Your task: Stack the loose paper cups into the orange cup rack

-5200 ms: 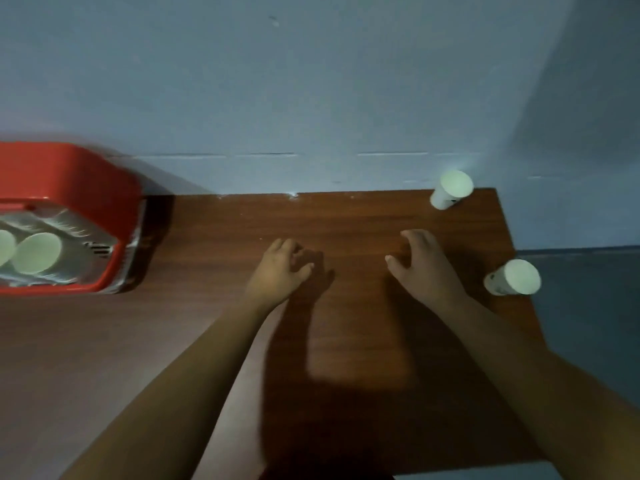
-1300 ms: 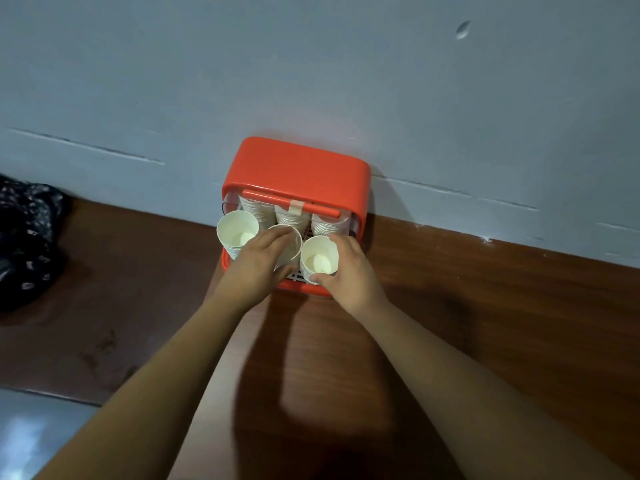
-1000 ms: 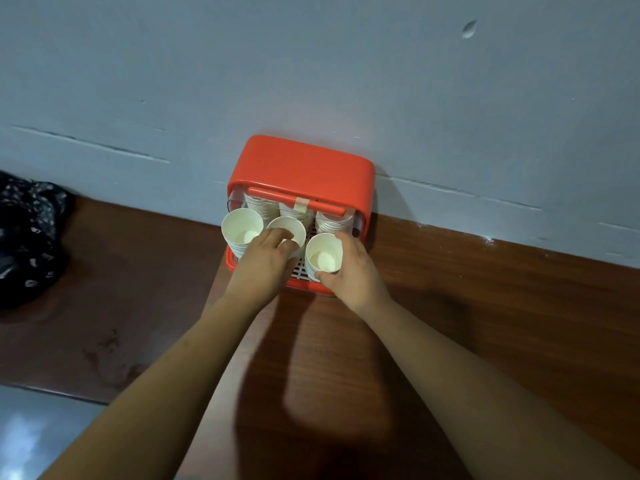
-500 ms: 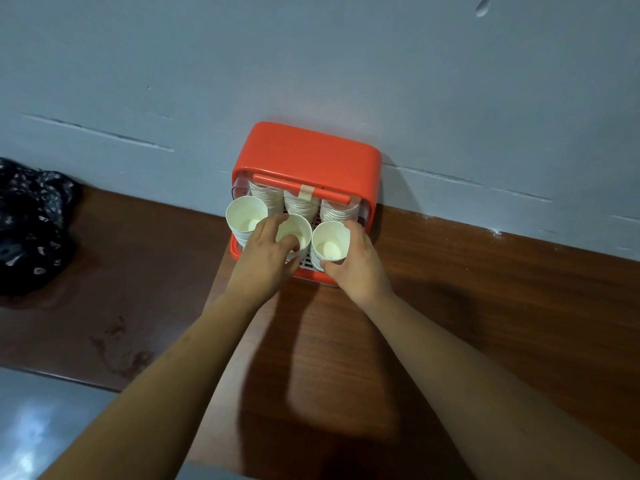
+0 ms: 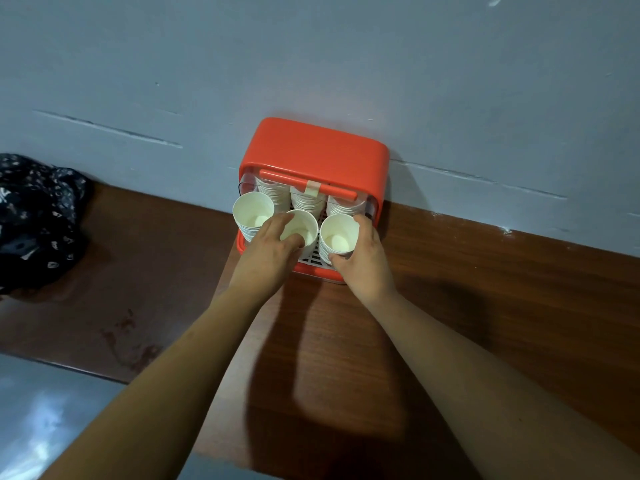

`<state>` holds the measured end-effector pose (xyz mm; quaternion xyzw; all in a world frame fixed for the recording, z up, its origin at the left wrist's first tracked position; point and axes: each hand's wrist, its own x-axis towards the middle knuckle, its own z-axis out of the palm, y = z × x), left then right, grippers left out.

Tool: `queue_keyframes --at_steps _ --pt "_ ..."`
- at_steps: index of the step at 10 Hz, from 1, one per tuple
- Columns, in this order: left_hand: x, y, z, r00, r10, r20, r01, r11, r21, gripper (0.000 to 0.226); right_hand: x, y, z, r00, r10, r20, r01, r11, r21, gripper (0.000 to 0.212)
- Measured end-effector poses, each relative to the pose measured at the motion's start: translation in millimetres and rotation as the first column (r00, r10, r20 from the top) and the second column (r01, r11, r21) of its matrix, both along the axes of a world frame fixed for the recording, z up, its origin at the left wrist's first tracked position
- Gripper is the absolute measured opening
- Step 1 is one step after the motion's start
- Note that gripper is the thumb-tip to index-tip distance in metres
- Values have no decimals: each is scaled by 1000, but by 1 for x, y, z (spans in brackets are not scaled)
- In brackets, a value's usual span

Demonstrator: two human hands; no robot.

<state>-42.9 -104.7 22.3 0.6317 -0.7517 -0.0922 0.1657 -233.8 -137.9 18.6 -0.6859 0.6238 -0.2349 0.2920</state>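
Dark cloth, maybe bag, cut off left; rack base partly hidden.

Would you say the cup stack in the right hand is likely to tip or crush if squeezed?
Probably light: the cup stack is thin paper. It may dent where the right hand grips. Tipping seems unlikely inside the orange rack.

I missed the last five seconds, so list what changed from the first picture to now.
Both hands left the table and went to the rack: the left hand now holds the middle cup by its rim, the right hand grips the right cup. Over the last second they stayed there; the left cup kept its place.
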Motion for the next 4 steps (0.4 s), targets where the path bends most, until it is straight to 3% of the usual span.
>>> queue_keyframes --at_steps 1,4 --pt "-3 1 -3 999 15 42 -17 999 43 10 0 0 1 1000 -12 7 12 1000 4 83" --pt "0 5 -4 999 32 -31 -34 997 -64 29 -4 4 10 1000 -5 12 5 999 47 87"
